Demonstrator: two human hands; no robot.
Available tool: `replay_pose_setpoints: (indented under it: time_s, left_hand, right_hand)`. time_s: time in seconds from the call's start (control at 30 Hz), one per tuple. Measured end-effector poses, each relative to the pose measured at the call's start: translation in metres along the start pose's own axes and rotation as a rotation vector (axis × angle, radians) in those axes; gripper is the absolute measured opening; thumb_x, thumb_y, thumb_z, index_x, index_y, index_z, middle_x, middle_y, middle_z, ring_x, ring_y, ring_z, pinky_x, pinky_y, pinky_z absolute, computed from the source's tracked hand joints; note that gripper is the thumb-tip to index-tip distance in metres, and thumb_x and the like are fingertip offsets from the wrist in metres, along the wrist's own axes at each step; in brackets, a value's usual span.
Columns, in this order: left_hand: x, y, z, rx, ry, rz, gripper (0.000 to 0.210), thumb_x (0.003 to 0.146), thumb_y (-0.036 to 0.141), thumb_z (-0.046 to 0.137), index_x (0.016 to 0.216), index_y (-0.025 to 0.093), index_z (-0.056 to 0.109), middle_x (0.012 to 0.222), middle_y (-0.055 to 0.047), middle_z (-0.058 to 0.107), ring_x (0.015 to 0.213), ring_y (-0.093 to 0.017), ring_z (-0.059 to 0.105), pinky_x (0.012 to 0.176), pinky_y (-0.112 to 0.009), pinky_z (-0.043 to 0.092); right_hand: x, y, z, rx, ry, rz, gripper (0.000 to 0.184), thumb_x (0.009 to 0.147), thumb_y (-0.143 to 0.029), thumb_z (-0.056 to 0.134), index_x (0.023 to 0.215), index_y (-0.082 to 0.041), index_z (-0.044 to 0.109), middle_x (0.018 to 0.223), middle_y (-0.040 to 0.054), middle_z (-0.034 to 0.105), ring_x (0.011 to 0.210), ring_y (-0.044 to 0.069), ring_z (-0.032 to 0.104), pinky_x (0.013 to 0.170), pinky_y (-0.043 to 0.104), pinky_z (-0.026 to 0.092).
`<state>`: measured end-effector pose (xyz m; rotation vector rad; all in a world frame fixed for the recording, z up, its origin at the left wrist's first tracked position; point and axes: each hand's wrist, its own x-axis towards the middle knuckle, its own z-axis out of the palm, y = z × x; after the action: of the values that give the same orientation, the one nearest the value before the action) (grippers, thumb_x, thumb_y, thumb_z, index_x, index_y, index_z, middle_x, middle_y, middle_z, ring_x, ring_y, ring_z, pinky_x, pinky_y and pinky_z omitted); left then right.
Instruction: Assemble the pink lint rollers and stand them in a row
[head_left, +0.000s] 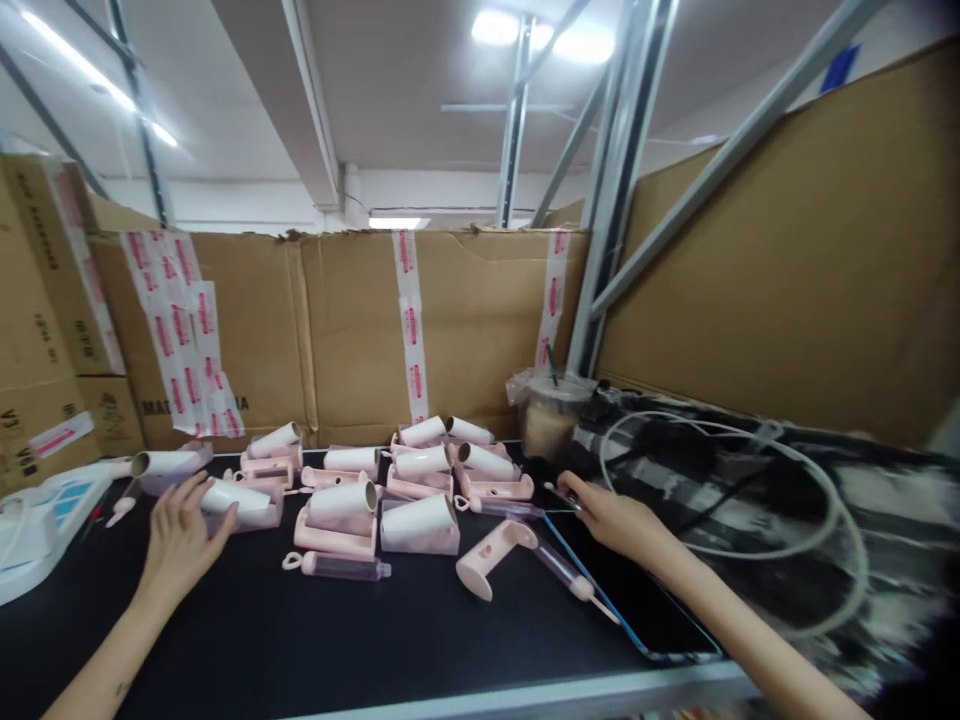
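My left hand [180, 525] is closed about the near end of a white paper roll [238, 500], its thumb in front and fingers behind. That roll rests in a translucent pinkish case on the black tabletop. At right, the fingers of my right hand [611, 512] are pinched together around something thin and small that I cannot make out, above the far end of a dark tablet [645, 600]. Near it lie a bare pink plastic holder [487, 560] and a clear tube with a pink end [562, 570]. Another clear tube [341, 567] with a pink ring lies mid-table.
Several white rolls [420, 520] on pink holders spread across the table. A drink cup [551, 420] stands at the back right beside a coiled pale cable [829, 530]. A white tray [60, 550] sits at left. Cardboard walls [352, 330] and metal posts enclose the table.
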<state>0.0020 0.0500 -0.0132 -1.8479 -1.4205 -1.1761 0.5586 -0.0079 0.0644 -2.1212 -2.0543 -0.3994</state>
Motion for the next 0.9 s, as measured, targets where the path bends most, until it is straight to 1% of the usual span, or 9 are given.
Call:
replay_pose_setpoints:
  time_s: [0.1,0.17,0.27,0.37,0.47,0.53,0.63,0.77,0.9]
  left_hand:
    - [0.004,0.011,-0.006,0.034,0.071,0.116,0.046,0.080,0.029,0.053,0.120,0.014,0.036,0.122,-0.017,0.044,0.122,-0.030,0.036,0.102,-0.050,0.029]
    - [0.008,0.021,-0.011,0.011,0.038,0.183,0.040,0.080,0.027,0.052,0.117,0.017,0.039,0.120,-0.014,0.046,0.120,-0.028,0.039,0.102,-0.049,0.030]
    - [0.019,0.047,-0.019,-0.043,-0.125,0.271,0.032,0.082,0.027,0.049,0.113,0.021,0.044,0.117,-0.011,0.048,0.117,-0.027,0.041,0.100,-0.049,0.031]
    - [0.033,0.081,-0.025,-0.160,-0.332,0.367,0.024,0.083,0.028,0.047,0.106,0.021,0.050,0.113,-0.009,0.050,0.111,-0.025,0.045,0.094,-0.044,0.037]
    - [0.047,0.113,-0.025,-0.226,-0.448,0.424,0.016,0.083,0.028,0.046,0.096,0.021,0.053,0.102,-0.007,0.054,0.098,-0.022,0.050,0.086,-0.040,0.040]
    - [0.052,0.129,-0.022,-0.251,-0.455,0.432,0.013,0.083,0.027,0.047,0.092,0.021,0.054,0.098,-0.006,0.055,0.094,-0.022,0.051,0.083,-0.039,0.040]
    - [0.051,0.146,-0.014,-0.292,-0.412,0.457,0.013,0.083,0.025,0.047,0.091,0.020,0.055,0.096,-0.006,0.056,0.094,-0.021,0.051,0.083,-0.038,0.039]
    - [0.034,0.157,-0.005,-0.308,-0.377,0.516,0.017,0.082,0.023,0.048,0.097,0.021,0.057,0.098,-0.006,0.058,0.092,-0.020,0.052,0.084,-0.036,0.038]
    - [0.022,0.151,-0.002,-0.354,-0.427,0.448,0.025,0.079,0.026,0.053,0.104,0.024,0.055,0.101,-0.006,0.056,0.094,-0.021,0.052,0.085,-0.036,0.039]
  right_hand:
    - [0.006,0.001,0.013,-0.012,-0.033,0.005,0.022,0.075,-0.006,0.043,0.087,-0.019,0.057,0.081,0.0097,0.068,0.071,0.025,0.066,0.050,0.026,0.035]
    - [0.010,-0.001,0.018,-0.009,-0.036,0.012,0.019,0.077,-0.007,0.044,0.082,-0.018,0.059,0.079,0.0111,0.069,0.072,0.027,0.067,0.050,0.027,0.036]
    - [0.016,-0.013,0.015,-0.008,-0.003,0.032,0.019,0.080,-0.013,0.042,0.082,-0.016,0.061,0.082,0.0142,0.069,0.072,0.028,0.067,0.053,0.030,0.040]
    - [0.014,-0.043,-0.007,0.062,0.102,-0.018,0.025,0.085,-0.021,0.038,0.096,-0.019,0.060,0.102,0.0124,0.066,0.084,0.027,0.066,0.063,0.033,0.045]
    - [0.007,-0.082,-0.043,0.434,0.173,-0.292,0.025,0.087,-0.029,0.039,0.098,-0.024,0.060,0.100,0.0036,0.067,0.090,0.021,0.064,0.074,0.030,0.048]
    - [0.006,-0.101,-0.066,0.592,0.105,-0.477,0.024,0.086,-0.033,0.042,0.095,-0.022,0.062,0.097,0.0031,0.068,0.090,0.020,0.063,0.078,0.030,0.047]
    - [0.013,-0.111,-0.082,0.717,0.000,-0.591,0.022,0.084,-0.031,0.047,0.093,-0.019,0.064,0.094,0.0037,0.068,0.089,0.018,0.062,0.080,0.029,0.046]
    - [0.026,-0.117,-0.062,0.703,-0.056,-0.604,0.026,0.081,-0.033,0.052,0.098,-0.017,0.063,0.096,0.0051,0.066,0.090,0.019,0.060,0.081,0.031,0.046]
    - [0.027,-0.133,-0.024,0.557,-0.126,-0.656,0.054,0.066,-0.042,0.069,0.113,-0.020,0.056,0.108,0.0069,0.060,0.100,0.025,0.056,0.084,0.034,0.044]
